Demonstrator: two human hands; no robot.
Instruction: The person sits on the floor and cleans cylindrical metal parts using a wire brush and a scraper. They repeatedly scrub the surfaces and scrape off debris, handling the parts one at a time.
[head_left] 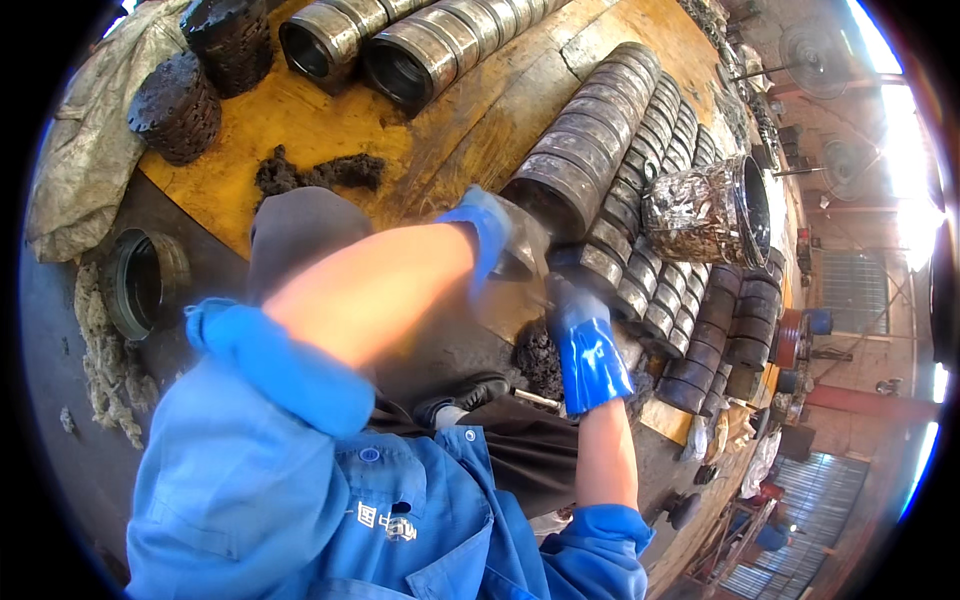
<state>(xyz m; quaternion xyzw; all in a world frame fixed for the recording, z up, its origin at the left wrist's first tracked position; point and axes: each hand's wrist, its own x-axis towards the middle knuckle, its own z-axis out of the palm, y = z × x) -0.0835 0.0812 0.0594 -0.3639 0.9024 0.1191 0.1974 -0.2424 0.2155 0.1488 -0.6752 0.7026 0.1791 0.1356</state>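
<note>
Gloves cover both hands, likely against grease. The left hand point(487, 235) and right hand point(580, 335) close from either side around a metal ring point(525, 260), steadying it at the near end of the ring rows point(640, 150) laid side by side on the yellow bench point(330, 110).

1 label shows: a small patch of white characters point(387, 522) on the chest of the blue work shirt point(300, 500), near and left of centre. No packages, signs or screens appear.
</note>
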